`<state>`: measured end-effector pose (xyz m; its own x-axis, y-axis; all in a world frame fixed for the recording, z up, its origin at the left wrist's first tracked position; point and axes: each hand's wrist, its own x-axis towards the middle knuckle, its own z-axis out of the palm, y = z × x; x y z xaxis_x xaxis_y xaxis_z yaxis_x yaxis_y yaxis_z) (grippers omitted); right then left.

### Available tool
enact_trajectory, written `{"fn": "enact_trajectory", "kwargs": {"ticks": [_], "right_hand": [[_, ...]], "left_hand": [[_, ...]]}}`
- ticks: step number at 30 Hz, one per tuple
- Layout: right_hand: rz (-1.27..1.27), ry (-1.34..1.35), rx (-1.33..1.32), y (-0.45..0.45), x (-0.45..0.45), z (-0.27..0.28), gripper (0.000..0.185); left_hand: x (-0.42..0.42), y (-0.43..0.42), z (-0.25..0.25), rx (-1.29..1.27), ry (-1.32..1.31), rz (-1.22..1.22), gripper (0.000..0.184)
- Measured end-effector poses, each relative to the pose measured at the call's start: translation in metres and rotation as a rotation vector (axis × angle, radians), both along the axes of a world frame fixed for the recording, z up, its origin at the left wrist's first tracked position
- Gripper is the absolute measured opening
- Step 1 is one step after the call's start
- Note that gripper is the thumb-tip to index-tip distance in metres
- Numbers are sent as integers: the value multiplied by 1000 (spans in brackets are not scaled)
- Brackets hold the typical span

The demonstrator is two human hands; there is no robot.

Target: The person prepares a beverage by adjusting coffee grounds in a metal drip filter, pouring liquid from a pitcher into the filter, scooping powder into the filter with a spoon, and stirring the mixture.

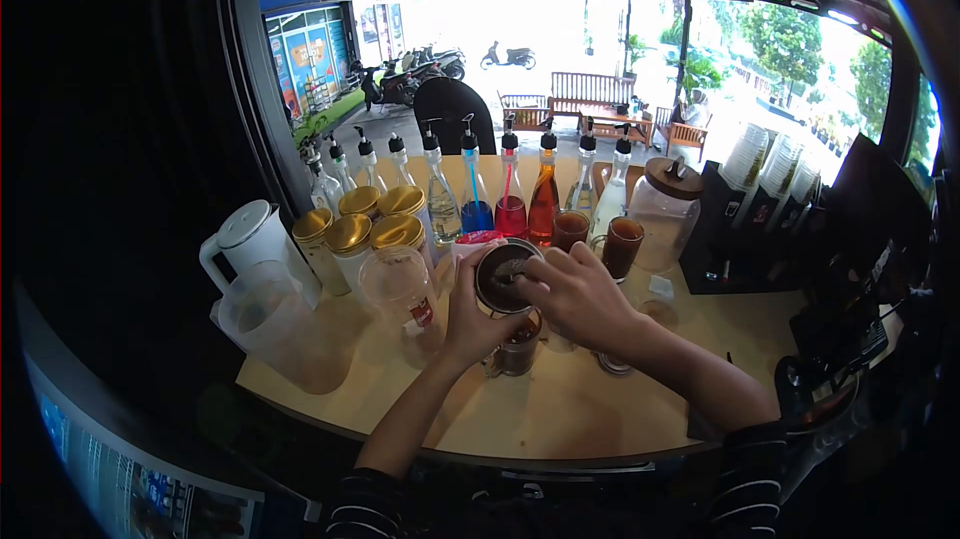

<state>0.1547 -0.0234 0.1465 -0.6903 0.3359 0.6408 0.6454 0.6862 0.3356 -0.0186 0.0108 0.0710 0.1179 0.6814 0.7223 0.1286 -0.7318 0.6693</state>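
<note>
My left hand point(470, 324) is wrapped round the side of a round metal-rimmed container point(495, 284) with dark contents. Over its right side my right hand point(580, 299) has its fingers pinched together; what they hold is hidden by the fingers. Below the container stands a glass mug point(518, 349) with dark brown liquid. Two more glasses of brown drink, one point(571, 230) and another point(622, 247), stand just beyond my right hand. A red and white packet point(478, 241) lies behind the container.
Syrup bottles point(510, 199) with pourers line the counter's point(480, 419) back edge. Gold-lidded jars point(350, 235), a white pitcher point(255, 239) and clear plastic jugs point(265, 314) stand left. At right are a wooden-lidded jar point(665, 214) and a black cup holder point(740, 239).
</note>
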Motion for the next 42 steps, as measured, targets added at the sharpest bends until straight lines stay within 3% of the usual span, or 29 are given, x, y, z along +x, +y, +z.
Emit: {"fn": "enact_trajectory", "kwargs": {"ticks": [3, 5, 11, 20, 22, 26, 30, 35, 37, 42], "right_hand": [[7, -74, 32, -4, 2, 2, 17], [-5, -7, -10, 1, 7, 4, 17], [11, -100, 24, 3, 12, 5, 10], [2, -197, 48, 4, 10, 16, 8], [1, -321, 51, 1, 7, 19, 11], [3, -302, 104, 8, 7, 29, 10], [-7, -423, 63, 5, -2, 32, 5], [-6, -476, 64, 7, -9, 34, 6], [-16, -468, 115, 10, -8, 32, 7], [2, -362, -53, 8, -10, 26, 10]], "left_hand": [[-6, 2, 3, -36, 30, -37, 82], [-11, 8, 0, 118, 133, 17, 87], [-20, 2, 16, 25, 201, -59, 79], [-30, 3, 27, -16, 333, -94, 84], [-31, 6, 26, -6, 348, -104, 84], [-33, 8, 26, 88, 442, -65, 85], [-31, 7, 26, 31, 408, -117, 87], [-33, 10, 19, 116, 497, -5, 88], [-33, 11, 18, 121, 461, -24, 88], [-31, 5, 16, 72, 366, -22, 88]]}}
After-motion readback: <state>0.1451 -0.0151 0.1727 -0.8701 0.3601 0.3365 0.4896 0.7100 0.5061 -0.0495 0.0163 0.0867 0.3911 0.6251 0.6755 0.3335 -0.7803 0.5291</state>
